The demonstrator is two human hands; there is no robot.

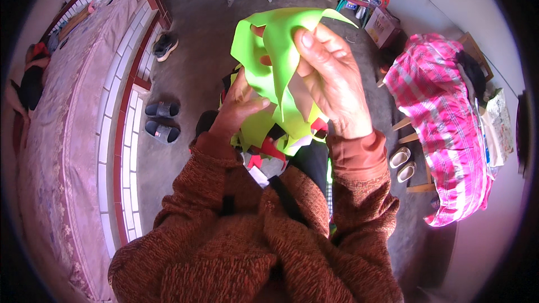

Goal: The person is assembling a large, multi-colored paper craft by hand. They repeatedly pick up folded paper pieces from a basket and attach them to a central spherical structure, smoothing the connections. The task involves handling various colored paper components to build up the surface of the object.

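Up in front of me I hold a bright lime-green cut-out sheet, thin and flexible, with pointed ends and small openings. Skin shows through those openings. My right hand pinches its upper right part between thumb and fingers. Lower down on the other side, my left hand has its thumb out in front and its fingers partly hidden behind the sheet, closed on its edge. Under both hands, around my lap, lies a heap of lime-green scraps with red pieces and black pieces among them.
A bed-like platform with a pale pink cover runs along the left. Dark slippers and a shoe lie beside it. At right, a pink checked cloth drapes over wooden seating, near pale shoes. A cardboard box stands farther back.
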